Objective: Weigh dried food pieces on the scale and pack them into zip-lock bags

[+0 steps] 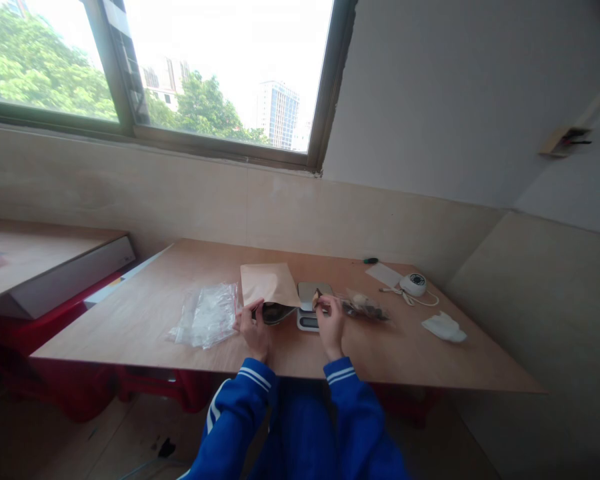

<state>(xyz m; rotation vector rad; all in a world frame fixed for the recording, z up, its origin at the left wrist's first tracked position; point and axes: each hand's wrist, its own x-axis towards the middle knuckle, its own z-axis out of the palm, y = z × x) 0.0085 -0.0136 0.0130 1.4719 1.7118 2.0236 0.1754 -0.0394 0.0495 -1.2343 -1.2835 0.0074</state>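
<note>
Now seeing the paper bag [270, 283] near the middle of the table [145, 327], with the left hand [255, 331] at its open near edge. Finding plastic bags [213, 313] just left of the bag and the scale [307, 295] just right of it. Catching the right hand [331, 323] by the scale's right side, with a small piece [317, 300] between its fingertips. Looking right, meeting a filled bag [367, 307] beside that hand, then a loose sheet [444, 327] farther over. Looking behind, picking out the dome camera [413, 285] with its cable [433, 299], a card [383, 275] to its left and a screwdriver [371, 261] beyond the card. Spotting a second table [55, 247] at far left.
</note>
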